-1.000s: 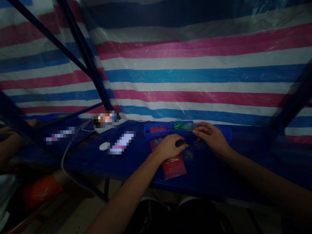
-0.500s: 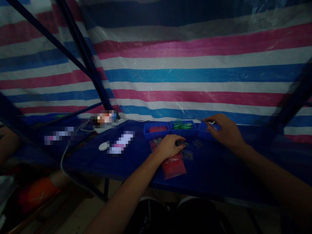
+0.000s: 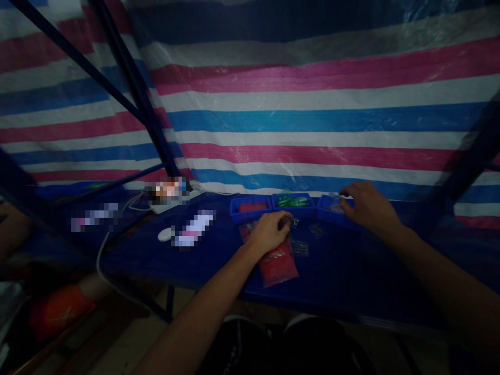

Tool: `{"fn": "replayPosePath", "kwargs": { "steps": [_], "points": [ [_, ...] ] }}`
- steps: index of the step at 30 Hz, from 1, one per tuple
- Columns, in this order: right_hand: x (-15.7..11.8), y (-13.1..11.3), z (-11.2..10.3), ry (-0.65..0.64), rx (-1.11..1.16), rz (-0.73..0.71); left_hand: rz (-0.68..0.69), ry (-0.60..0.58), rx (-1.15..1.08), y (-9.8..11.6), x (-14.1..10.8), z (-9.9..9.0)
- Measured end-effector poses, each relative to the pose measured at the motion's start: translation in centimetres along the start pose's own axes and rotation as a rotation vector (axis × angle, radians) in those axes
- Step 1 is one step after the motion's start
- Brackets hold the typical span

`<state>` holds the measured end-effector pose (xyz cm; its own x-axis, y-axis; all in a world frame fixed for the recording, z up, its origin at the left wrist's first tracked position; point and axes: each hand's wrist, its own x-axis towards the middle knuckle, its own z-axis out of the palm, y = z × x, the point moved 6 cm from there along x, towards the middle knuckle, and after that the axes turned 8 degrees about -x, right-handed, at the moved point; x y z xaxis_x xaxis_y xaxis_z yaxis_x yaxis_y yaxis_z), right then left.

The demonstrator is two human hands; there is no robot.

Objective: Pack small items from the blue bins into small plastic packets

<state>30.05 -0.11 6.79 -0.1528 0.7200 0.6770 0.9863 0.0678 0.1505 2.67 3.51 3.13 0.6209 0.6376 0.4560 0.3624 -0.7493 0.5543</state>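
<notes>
My left hand is closed, its fingertips pinching a small clear plastic bag. Beneath that hand lies a red flat packet in clear wrapping. Two more small clear bags, one with dark slim pieces and another farther back, rest on the table just to the right. My right hand hovers at the right blue bin, thumb and forefinger apart with nothing visible between them. Clear plastic bags show inside that bin.
A blue bin with red packets and one with green pieces stand along the back of the blue table. At left are a blurred-out phone, a white round object and a power strip. Another person's arm shows far left.
My right hand has shifted slightly right, and its thumb and forefinger have parted. My left fingers have drawn back a little and up, lifting the small bag.
</notes>
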Motion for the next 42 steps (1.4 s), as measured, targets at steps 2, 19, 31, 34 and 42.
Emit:
{"fn": "replayPosePath", "kwargs": {
  "steps": [2, 19, 31, 34, 42],
  "points": [
    [-0.2, -0.1, 1.5, -0.106, 0.000, -0.037, 0.011, 0.000, 0.004, 0.2, 0.0, -0.1],
    [-1.8, -10.4, 0.1, -0.188, 0.789, -0.091, 0.107, 0.028, -0.063, 2.2, 0.0, -0.5],
    [-2.1, -9.6, 1.8, -0.243, 1.029, 0.145, 0.102, -0.013, -0.071, 2.5, -0.1, -0.2],
    [-2.1, -9.5, 1.8, -0.227, 1.122, 0.228, 0.080, -0.029, -0.073, 2.3, -0.1, -0.1],
    [-2.4, -10.1, 2.6, -0.308, 1.362, 0.324, 0.076, -0.044, -0.056, 2.5, -0.1, -0.2]
  ]
}}
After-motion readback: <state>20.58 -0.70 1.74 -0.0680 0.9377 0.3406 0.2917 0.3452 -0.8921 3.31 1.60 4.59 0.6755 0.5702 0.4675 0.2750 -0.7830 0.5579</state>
